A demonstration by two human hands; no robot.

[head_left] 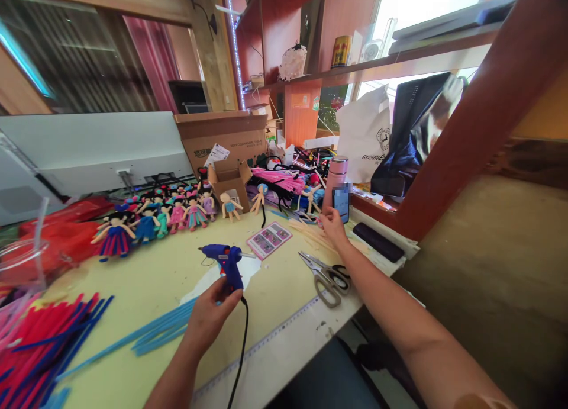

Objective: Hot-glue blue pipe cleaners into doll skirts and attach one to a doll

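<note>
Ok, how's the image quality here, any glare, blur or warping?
Head view: window blown out white; striped wall at upper left smeared; red post at right leans from wide-angle distortion; left hand and glue gun sharp; phone screen blurred out.

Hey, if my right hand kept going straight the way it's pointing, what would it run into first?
Most likely the phone, propped upright just beyond the right hand, with the pink bottle behind it. Depth is unclear, so the fingertips may be touching it now.

Bare tabletop (146, 279) beside glue gun (227, 262), dolls (155, 219) behind
</note>
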